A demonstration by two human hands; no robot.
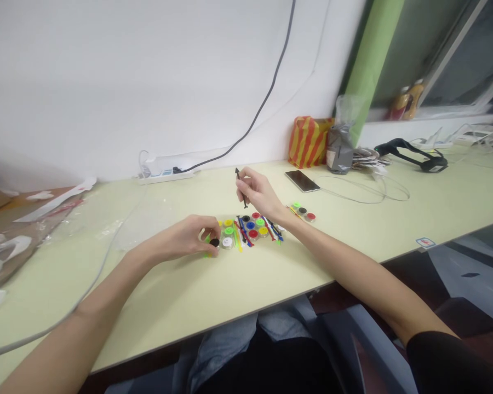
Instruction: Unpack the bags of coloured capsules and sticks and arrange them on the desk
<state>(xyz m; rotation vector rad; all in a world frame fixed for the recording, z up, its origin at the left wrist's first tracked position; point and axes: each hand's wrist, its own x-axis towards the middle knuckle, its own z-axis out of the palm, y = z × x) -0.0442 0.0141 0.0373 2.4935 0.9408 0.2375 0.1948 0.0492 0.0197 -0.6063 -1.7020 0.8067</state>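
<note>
A black arrow-tipped stick [244, 200] is pinched between the thumb and fingers of the right hand [256, 191], held tilted above the bench [176, 306] with its arrowhead pointing up. Nearer the bench's front edge, the left hand [195, 235] grasps a black-topped disc [215, 242] between thumb and fingertips, at the left end of a cluster of clear-sided round pieces with coloured tops. Just beside it sits a white-topped disc [227, 242], with a lime-topped disc [229, 231] and a yellow-topped one [229, 222] behind. Farther right, past some thin coloured sticks [238, 235], more discs stand close together, among them a blue-topped disc [250, 225] and a red-topped disc [253, 234]; another bundle of sticks [273, 231] lies to their right. Beyond the right wrist is a small separate group including a red-topped piece [311, 216].

Behind that group lies a smartphone [302, 181], dark screen up. A red-and-yellow striped bag [310, 142] stands against the wall, a grey pouch [339, 148] beside it. Farther right rests a black headband-like device [413, 155]. At the wall behind the hands, a black cable [267, 98] plugs into a white power strip [166, 176].
</note>
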